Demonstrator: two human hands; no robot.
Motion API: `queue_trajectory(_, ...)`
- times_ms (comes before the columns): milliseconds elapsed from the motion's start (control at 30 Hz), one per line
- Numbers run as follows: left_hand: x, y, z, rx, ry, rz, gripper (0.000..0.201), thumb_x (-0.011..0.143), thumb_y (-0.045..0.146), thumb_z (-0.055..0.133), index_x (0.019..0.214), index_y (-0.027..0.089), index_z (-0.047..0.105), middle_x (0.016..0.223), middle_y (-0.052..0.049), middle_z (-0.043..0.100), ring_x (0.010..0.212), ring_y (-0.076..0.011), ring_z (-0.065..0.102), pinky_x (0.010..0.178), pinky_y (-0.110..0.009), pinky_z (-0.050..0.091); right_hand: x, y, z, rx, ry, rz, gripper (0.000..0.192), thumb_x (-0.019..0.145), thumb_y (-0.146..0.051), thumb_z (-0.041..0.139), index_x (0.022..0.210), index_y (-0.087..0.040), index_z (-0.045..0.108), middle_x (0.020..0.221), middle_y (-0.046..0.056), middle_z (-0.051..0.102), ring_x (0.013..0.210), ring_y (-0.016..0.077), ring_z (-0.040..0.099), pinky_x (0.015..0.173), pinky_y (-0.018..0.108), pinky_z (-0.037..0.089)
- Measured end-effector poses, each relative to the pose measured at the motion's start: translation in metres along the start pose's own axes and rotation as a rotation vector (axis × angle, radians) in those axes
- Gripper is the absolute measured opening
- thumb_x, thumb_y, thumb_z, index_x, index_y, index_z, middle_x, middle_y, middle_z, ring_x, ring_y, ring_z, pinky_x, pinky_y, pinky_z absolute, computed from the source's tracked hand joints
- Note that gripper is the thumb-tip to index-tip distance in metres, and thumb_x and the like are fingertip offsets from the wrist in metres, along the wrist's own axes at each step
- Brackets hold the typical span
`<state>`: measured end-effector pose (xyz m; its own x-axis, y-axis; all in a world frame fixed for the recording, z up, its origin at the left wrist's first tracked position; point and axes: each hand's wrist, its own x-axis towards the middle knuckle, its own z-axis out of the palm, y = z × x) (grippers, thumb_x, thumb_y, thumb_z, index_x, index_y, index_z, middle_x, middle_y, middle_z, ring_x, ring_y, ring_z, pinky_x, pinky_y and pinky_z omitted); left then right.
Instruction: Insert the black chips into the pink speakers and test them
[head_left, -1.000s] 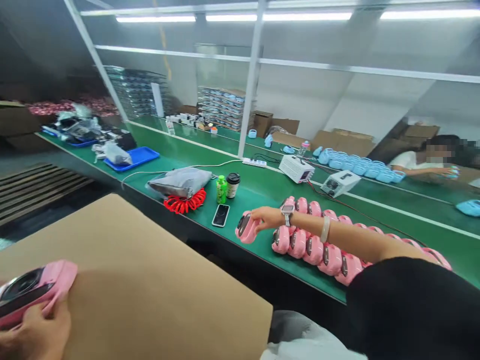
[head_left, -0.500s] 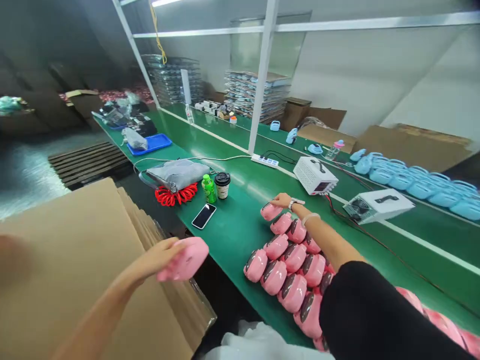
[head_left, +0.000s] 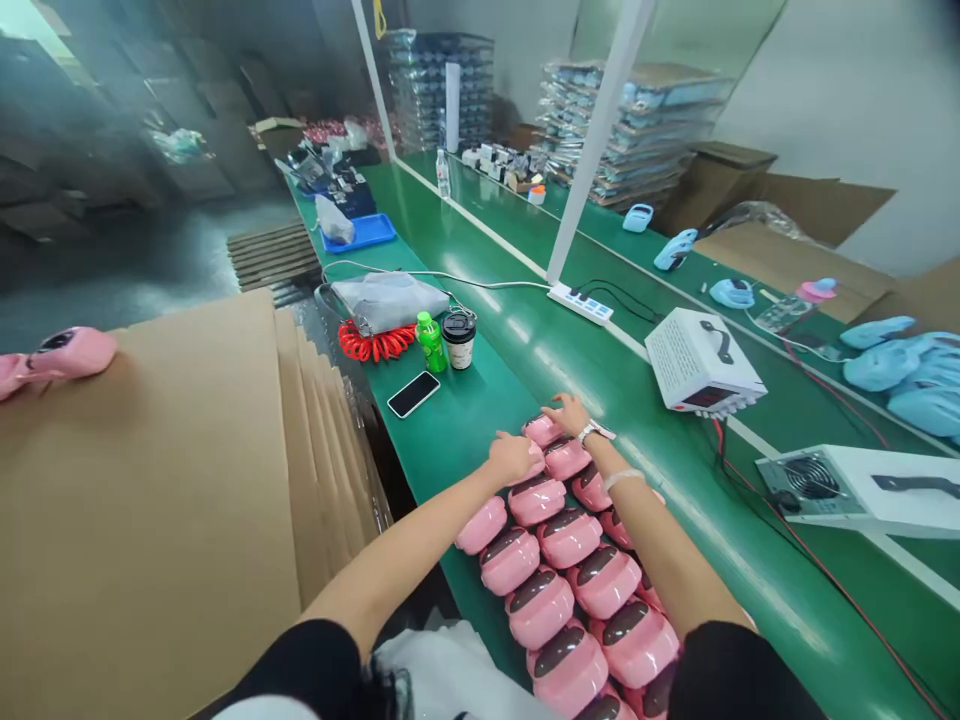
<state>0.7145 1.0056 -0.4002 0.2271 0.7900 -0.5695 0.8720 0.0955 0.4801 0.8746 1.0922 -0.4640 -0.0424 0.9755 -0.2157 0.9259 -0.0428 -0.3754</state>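
Note:
Rows of glossy pink plastic housings with dark oval windows (head_left: pixel 570 538) stand close together on the green table. My left hand (head_left: pixel 512 458) is closed around a pink housing (head_left: pixel 535 461) at the far left end of the rows. Beside it, my right hand (head_left: pixel 571 414) reaches over the farthest pink housing (head_left: pixel 541 431). Its fingers are stretched out at that housing's top edge; any contact is hard to make out.
Left of the table, pink housings (head_left: pixel 71 353) lie on a stack of cardboard (head_left: pixel 187 480). A phone (head_left: pixel 413 394), green bottle (head_left: pixel 430 342) and lidded cup (head_left: pixel 459 345) stand beyond my hands. White power units (head_left: pixel 701 362) with cables are at the right.
My left hand has swung right from above the cardboard to the rows, carrying a pink housing. My right hand's fingers have loosened from the far housing. The view has turned left.

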Motion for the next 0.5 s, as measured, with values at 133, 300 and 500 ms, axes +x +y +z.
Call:
queue_trajectory(133, -0.008, -0.019, 0.009, -0.083, -0.043, 0.057, 0.037, 0.091, 0.035, 0.059, 0.123, 0.016, 0.057, 0.127, -0.012, 0.059, 0.115, -0.0255, 0.058, 0.100, -0.051, 0.047, -0.031, -0.030, -0.003, 0.035, 0.142, 0.026, 0.046, 0.092, -0.041, 0.054, 0.128, -0.012, 0.053, 0.147, 0.022, 0.039, 0.124, 0.0351, 0.051, 0.099, 0.054, 0.044)
queue_trajectory(300, -0.085, -0.095, -0.011, -0.342, 0.064, 0.129, 0.047, 0.076, 0.023, 0.076, 0.120, 0.018, 0.063, 0.121, -0.007, 0.067, 0.109, -0.0238, 0.065, 0.089, -0.032, 0.054, -0.080, -0.118, -0.006, 0.169, 0.134, -0.269, 0.059, 0.079, -0.061, 0.039, 0.105, -0.014, 0.064, 0.124, 0.023, 0.062, 0.123, 0.0393, 0.053, 0.099, 0.056, 0.045)
queue_trajectory(500, -0.258, -0.320, -0.085, -0.603, 0.683, -0.059, 0.032, 0.082, 0.021, 0.069, 0.114, 0.023, 0.067, 0.113, 0.000, 0.070, 0.101, -0.0158, 0.067, 0.087, -0.025, 0.053, -0.102, -0.276, 0.047, 0.362, -0.568, -0.593, 0.046, 0.054, -0.068, 0.065, 0.081, -0.031, 0.073, 0.097, 0.010, 0.076, 0.081, 0.0328, 0.072, 0.070, 0.041, 0.060)
